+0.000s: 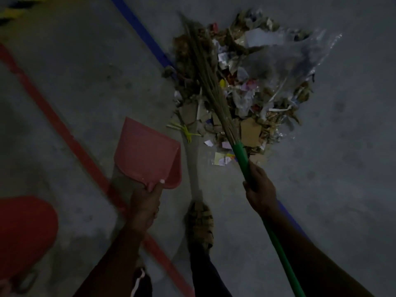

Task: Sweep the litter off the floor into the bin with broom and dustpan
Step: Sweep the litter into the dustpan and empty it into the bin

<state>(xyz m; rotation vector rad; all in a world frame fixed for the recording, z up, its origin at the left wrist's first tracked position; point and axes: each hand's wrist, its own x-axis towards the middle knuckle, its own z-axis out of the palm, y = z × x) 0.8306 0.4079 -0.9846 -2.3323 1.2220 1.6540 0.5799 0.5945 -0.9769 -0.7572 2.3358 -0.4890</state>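
A heap of litter (252, 86) lies on the grey floor ahead: paper scraps, cardboard, dry leaves and a clear plastic bag. My right hand (260, 189) grips the green handle of a broom (240, 151), whose straw bristles lie across the left side of the heap. My left hand (147, 202) holds the back edge of a pink dustpan (145, 153), which is held just left of the heap's near end with its mouth pointing away from me. A red bin (23, 232) shows at the lower left edge.
A red line (70, 142) runs diagonally over the floor under the dustpan. A blue line (141, 33) crosses behind the heap. My sandalled foot (200, 224) stands between my hands. Yellow-black hazard marking (12, 11) sits at the top left corner.
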